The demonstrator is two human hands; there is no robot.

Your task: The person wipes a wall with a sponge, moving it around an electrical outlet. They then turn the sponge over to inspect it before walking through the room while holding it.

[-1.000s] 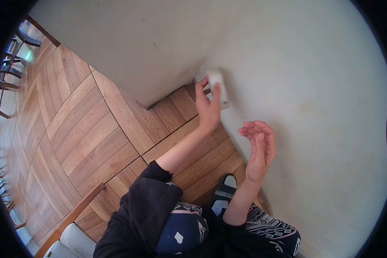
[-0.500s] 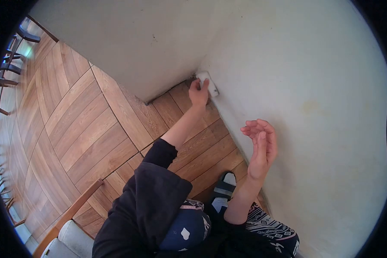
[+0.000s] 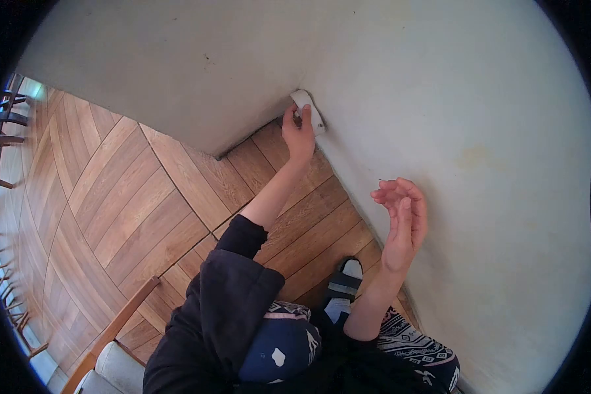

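Low in the wall corner, a white rectangular box [image 3: 318, 121] with a dark spot near its lower end sits against the wall just above the floor. My left hand [image 3: 298, 136] reaches to it with the fingers curled. Its thumb lies against the box's face and the fingertips bend in beside its left edge; what lies between them is too small to make out. My right hand [image 3: 404, 220] is raised in front of the right wall, palm turned inward. Its fingers are loosely curved and apart from the thumb, and it holds nothing.
Pale walls [image 3: 492, 131] meet at the corner above the wood-patterned floor [image 3: 138, 210]. A wooden-armed chair [image 3: 121, 315] with grey cushions stands at the lower left. My sandalled foot [image 3: 345, 282] is near the right wall. More chairs [image 3: 10, 125] show at the far left.
The view has shifted slightly, so the corner and white box sit higher and further left. At the box, the left hand's thumb and fingers have shifted a little. The right hand keeps its curved pose.
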